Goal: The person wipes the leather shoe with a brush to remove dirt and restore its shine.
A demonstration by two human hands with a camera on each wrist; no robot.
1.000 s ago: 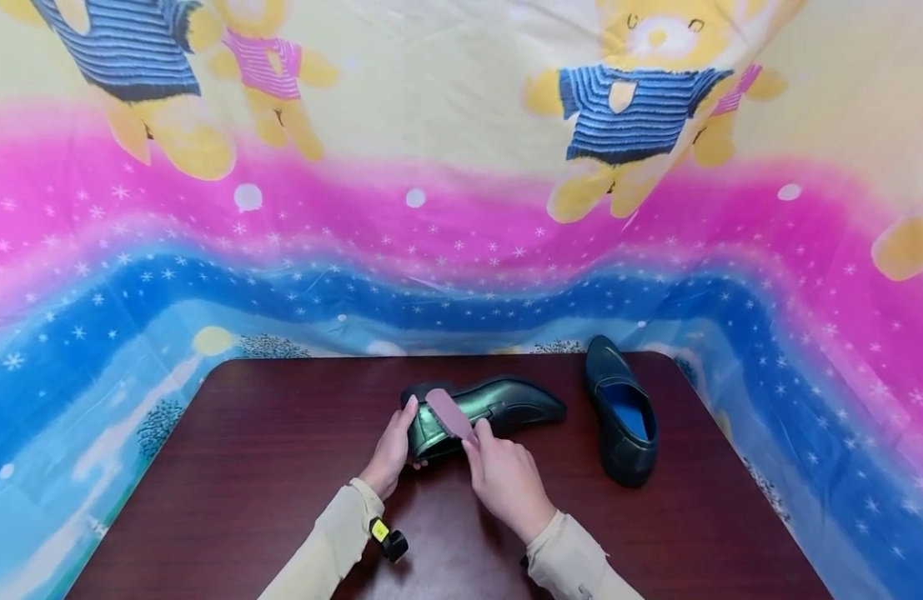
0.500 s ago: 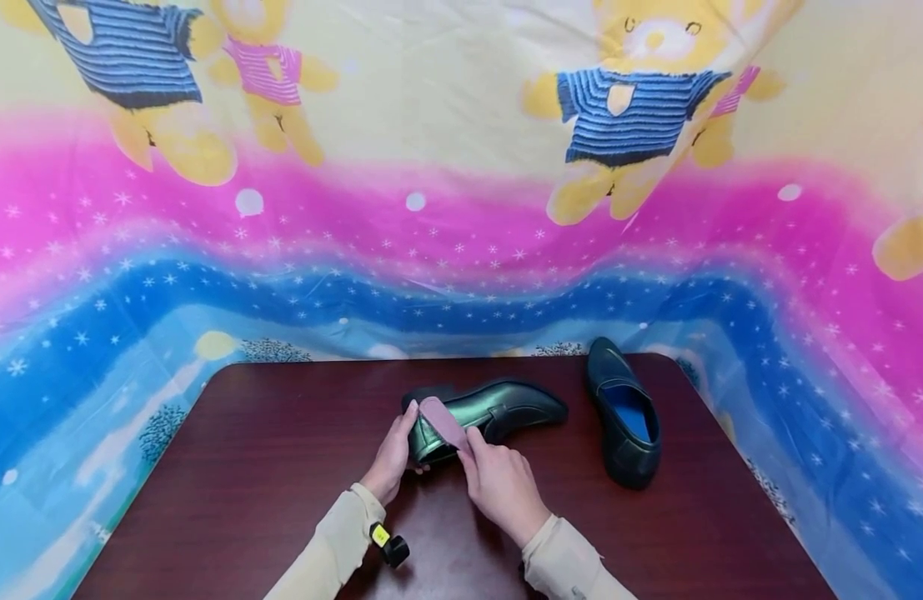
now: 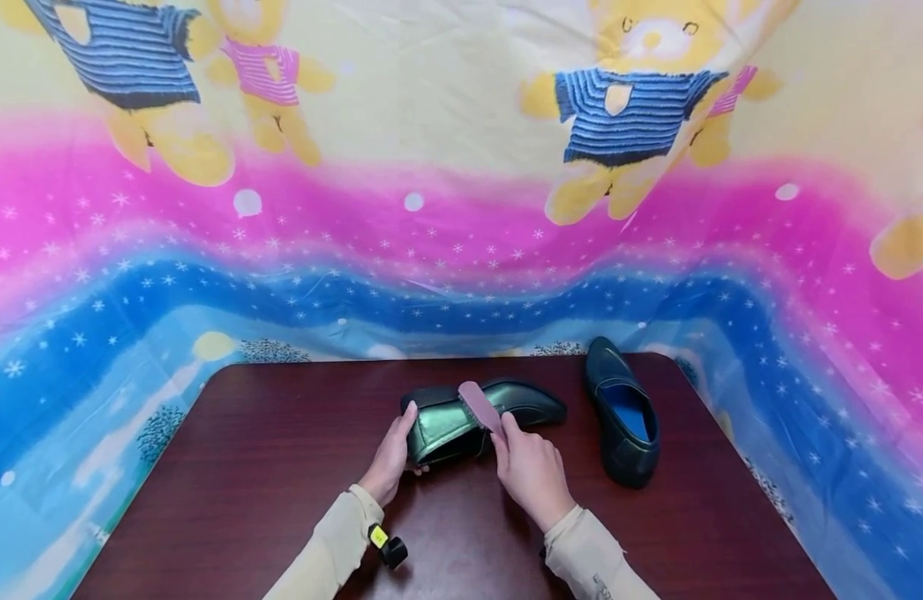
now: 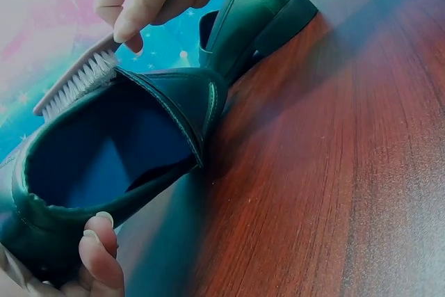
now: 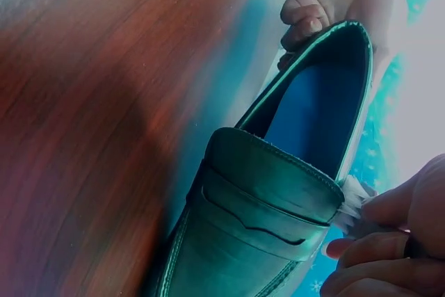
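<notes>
A dark green leather loafer [image 3: 440, 429] lies tipped on its side in the head view, toe to the right and its opening facing the person. My left hand [image 3: 388, 457] grips it round the heel. My right hand [image 3: 534, 473] pinches the handle end of a brush [image 3: 479, 406] with a dull pink back. White bristles [image 4: 82, 87] show in the left wrist view, lying against the shoe's upper side beside the opening. In the right wrist view the bristle tips meet the side near the strap [image 5: 254, 213]. Blue lining [image 5: 313, 116] shows inside the loafer.
The matching loafer [image 3: 624, 417] stands upright at the right on the dark red wooden table [image 3: 296, 433], toe toward the back edge. Printed cloth [image 3: 446, 308] with bears and snowflakes hangs behind and around the table. A small black device [image 3: 391, 548] is strapped to the left wrist.
The brush first slid slightly toward the heel, then moved right along the shoe's side toward the toe, my right hand with it. My left hand and both shoes stay almost where they were.
</notes>
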